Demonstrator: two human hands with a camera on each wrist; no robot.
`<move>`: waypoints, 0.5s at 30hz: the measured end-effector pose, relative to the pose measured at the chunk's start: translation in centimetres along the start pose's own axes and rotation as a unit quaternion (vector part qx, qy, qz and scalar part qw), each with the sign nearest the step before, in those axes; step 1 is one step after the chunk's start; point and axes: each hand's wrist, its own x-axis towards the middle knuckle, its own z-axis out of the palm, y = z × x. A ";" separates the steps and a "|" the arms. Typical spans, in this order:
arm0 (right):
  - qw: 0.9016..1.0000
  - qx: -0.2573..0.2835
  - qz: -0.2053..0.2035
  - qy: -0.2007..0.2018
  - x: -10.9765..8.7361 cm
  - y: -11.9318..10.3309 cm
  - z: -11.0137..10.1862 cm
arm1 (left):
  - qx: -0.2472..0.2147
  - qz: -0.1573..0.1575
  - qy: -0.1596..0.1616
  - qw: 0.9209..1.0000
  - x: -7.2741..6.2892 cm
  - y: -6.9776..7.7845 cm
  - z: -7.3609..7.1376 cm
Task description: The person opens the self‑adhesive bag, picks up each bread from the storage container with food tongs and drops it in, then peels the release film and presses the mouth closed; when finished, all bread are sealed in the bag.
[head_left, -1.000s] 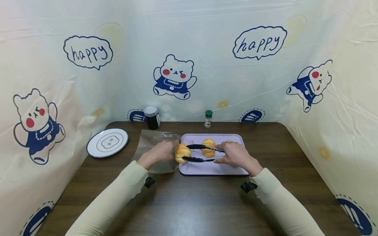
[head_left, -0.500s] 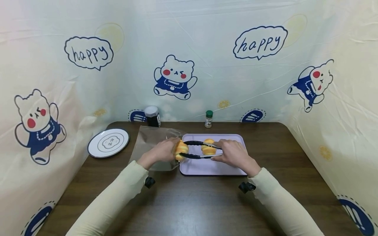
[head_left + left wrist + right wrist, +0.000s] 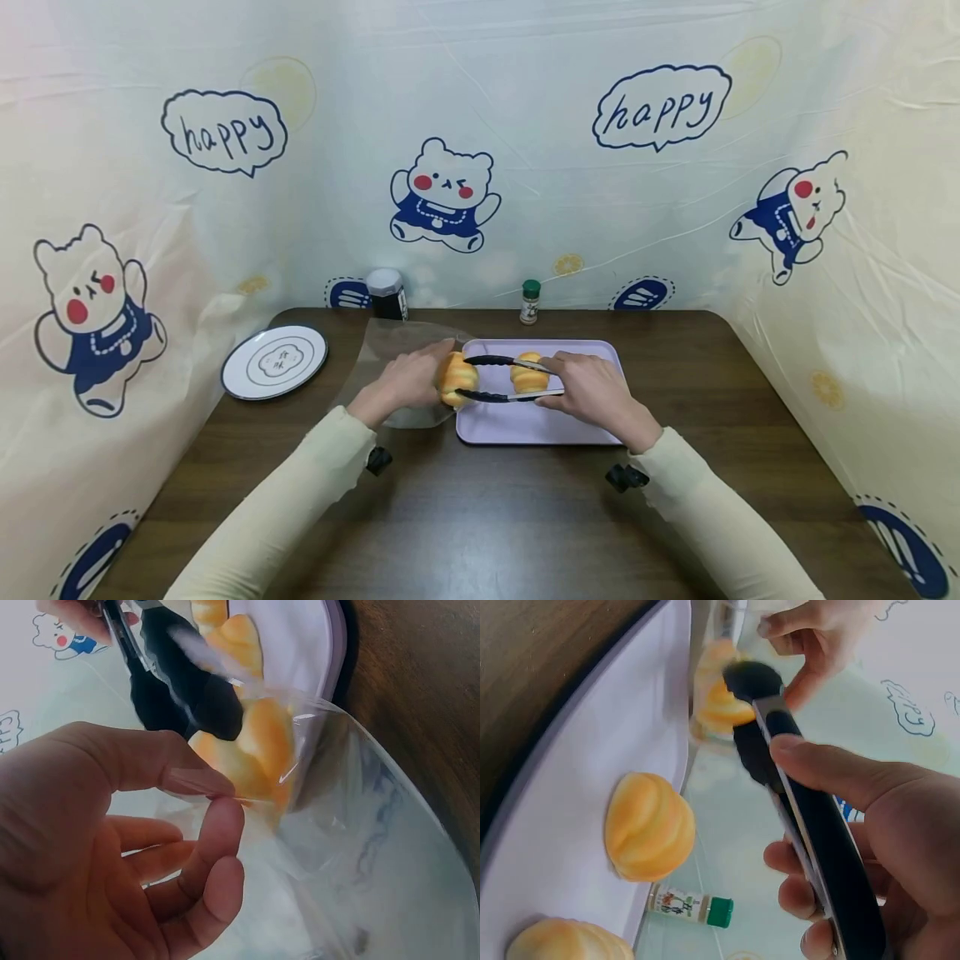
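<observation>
Golden ridged bread roll (image 3: 456,377), clamped in black tongs (image 3: 501,379), sits at the mouth of the clear plastic bag (image 3: 397,367), not yet released. Right hand (image 3: 592,390) fingers squeeze the tongs; left hand (image 3: 405,383) fingers pinch the bag edge open. Two more rolls remain on the lilac tray (image 3: 540,421).

White plate (image 3: 273,362) with printed centre lying on dark wooden desk (image 3: 495,517), far left, well apart from purple tray (image 3: 592,429). Dark jar (image 3: 387,295) with pale lid standing upright at back edge. Small spice bottle (image 3: 529,302) with green cap standing upright behind tray. Two buns sitting on tray: one (image 3: 649,827) mid-tray, another (image 3: 566,940) near corner. Bear-print "happy" curtain (image 3: 480,142) hanging around three sides.
</observation>
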 end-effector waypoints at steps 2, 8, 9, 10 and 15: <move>1.000 -0.018 -0.016 0.007 0.0 -0.2 -0.1 | -0.002 0.003 -0.002 1.000 0.0 0.0 0.0; 0.999 -0.033 -0.025 0.014 0.4 -0.7 -0.4 | -0.011 0.017 -0.010 1.000 0.1 0.1 -0.1; 0.999 -0.029 -0.020 0.012 0.5 -0.7 -0.4 | -0.013 0.018 -0.009 1.000 0.1 0.2 -0.1; 1.000 -0.023 -0.013 0.009 0.5 -0.7 -0.4 | -0.016 0.020 -0.008 1.000 0.1 0.2 -0.2; 1.000 -0.007 0.009 -0.004 0.6 -0.9 -0.3 | -0.016 0.029 0.004 0.999 -0.1 0.2 -0.2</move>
